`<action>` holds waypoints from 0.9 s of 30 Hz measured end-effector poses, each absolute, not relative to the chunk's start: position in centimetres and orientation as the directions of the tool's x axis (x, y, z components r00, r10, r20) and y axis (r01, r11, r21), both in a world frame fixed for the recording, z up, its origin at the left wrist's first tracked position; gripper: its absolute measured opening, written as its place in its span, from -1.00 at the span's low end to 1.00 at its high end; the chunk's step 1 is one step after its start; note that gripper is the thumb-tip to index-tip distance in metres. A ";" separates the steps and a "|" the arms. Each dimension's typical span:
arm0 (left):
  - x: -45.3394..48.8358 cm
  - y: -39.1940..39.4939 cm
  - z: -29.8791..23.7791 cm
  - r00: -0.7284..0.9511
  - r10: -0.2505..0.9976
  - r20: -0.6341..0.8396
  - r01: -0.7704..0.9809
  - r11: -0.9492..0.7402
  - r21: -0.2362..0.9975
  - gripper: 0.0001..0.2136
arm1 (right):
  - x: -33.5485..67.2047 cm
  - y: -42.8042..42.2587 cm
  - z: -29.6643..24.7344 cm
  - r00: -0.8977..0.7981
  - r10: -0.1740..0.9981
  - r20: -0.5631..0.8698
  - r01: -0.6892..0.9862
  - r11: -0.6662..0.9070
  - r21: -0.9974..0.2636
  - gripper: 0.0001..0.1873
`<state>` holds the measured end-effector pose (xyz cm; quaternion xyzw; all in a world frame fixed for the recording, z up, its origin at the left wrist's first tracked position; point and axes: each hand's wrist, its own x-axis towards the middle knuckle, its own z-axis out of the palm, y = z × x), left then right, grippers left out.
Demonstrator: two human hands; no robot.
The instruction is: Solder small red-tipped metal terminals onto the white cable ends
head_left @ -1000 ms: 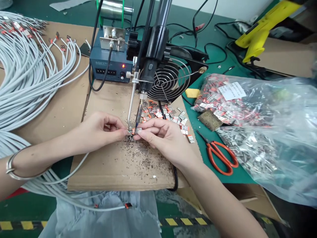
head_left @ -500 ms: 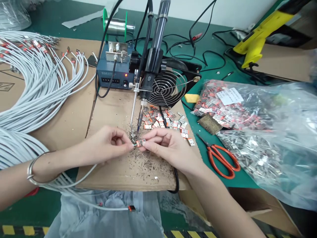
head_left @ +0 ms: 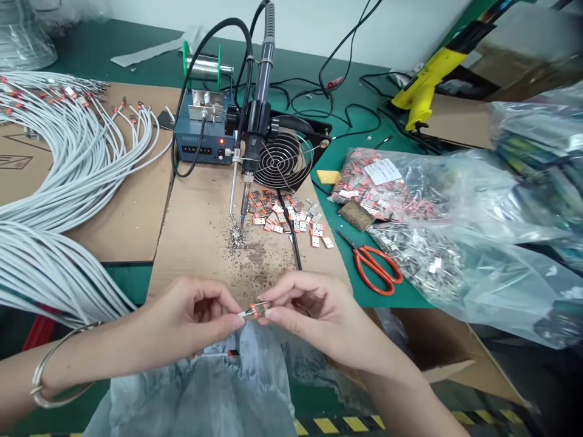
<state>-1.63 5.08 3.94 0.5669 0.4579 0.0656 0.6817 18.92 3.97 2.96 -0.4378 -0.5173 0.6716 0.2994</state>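
My left hand [head_left: 204, 312] pinches the end of a white cable [head_left: 243, 314], whose thin wires run toward a USB connector. Between the thumb and fingers of my right hand [head_left: 310, 309] is that USB connector [head_left: 258, 310], with an orange insert and a metal shell. Both hands hold the two parts at the front edge of the cardboard. Beyond them a soldering iron [head_left: 246, 203] hangs in its stand, its tip over solder specks [head_left: 237, 237]. Loose USB connectors [head_left: 300, 224] lie right of the tip. Another cable end [head_left: 232, 353] rests near my lap.
A blue soldering station [head_left: 203, 142] carries a solder spool [head_left: 207, 67], beside a black fan [head_left: 282, 161]. Bundled white cables [head_left: 59, 164] fill the left. Orange-handled scissors [head_left: 376, 270], a sponge [head_left: 328, 176] and bags of connectors [head_left: 387, 182] lie on the right.
Both hands have drawn back from under the iron tip toward my body, carrying the connector and cable. The camera view has shifted a little.
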 end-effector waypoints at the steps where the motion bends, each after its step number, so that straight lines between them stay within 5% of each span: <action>1: -1.6 4.8 4.1 0.576 0.624 -0.529 0.444 0.305 0.843 -0.79 | 18.9 3.7 2.9 -0.441 0.854 -0.276 0.045 -0.286 -0.957 -0.88; 12: -1.9 2.2 3.7 0.586 0.700 -0.408 0.479 0.107 0.871 -0.76 | 18.9 1.5 2.5 -0.426 0.869 -0.254 0.059 -0.253 -0.966 -0.86; 18: -1.6 0.6 1.3 0.604 0.766 -0.219 0.521 -0.171 0.836 -0.73 | 20.8 1.2 2.9 -0.517 0.842 -0.152 0.371 0.060 -0.927 -0.79; 22: -2.2 -0.2 -0.7 0.674 0.738 -0.031 0.563 -0.485 0.669 -0.77 | 25.1 3.2 3.9 -0.257 0.966 0.010 0.736 0.203 -0.646 -0.79; 25: -2.9 -0.2 -2.6 0.728 0.684 0.041 0.592 -0.658 0.465 -0.80 | 28.4 6.5 4.6 0.059 0.985 0.162 0.951 -0.007 -0.309 -0.77; 27: -3.4 -0.1 -3.9 0.777 0.621 0.103 0.555 -0.754 0.351 -0.75 | 29.9 9.0 4.6 0.135 0.969 0.206 0.975 -0.092 -0.202 -0.78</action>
